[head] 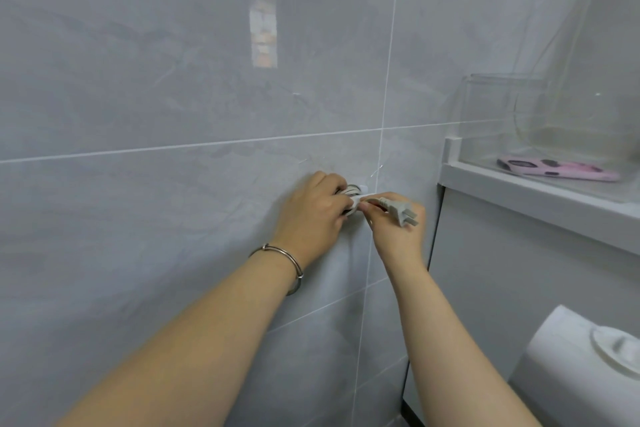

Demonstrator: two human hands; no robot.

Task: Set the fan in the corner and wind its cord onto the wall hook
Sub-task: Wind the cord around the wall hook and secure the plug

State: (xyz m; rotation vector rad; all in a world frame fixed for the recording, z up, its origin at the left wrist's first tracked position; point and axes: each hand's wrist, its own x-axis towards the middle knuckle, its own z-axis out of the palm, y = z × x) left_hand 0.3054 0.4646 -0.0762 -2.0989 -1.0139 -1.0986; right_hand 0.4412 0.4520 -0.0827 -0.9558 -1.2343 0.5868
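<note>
**Figure: winding the cord, last length.** My left hand [311, 215] was curled round the loops of cord [367, 198] gathered at the wall hook [362, 188]. The hook's white tip showed just beyond that hand's fingertips. I judged that this grip was there to stop the loops slipping off while the end was dealt with.

My right hand [398, 236] pinched the free end between thumb and forefinger, directly behind the plug [403, 213]. The plug lay over the backs of those fingers with its prongs pointing away from the left hand. Holding so close to the plug left only a short span of cord between the two hands, kept fairly taut. By my estimate, only tucking or hanging the plug end remained.

Both sets of fingers worked close against the tiled wall [138, 114]. A bracelet [287, 260] sat on the left wrist. A white rounded body [571, 367] stood well below and to the right of the right-hand fingers, cut off by the frame edge. I could not tell whether it was the fan.
</note>
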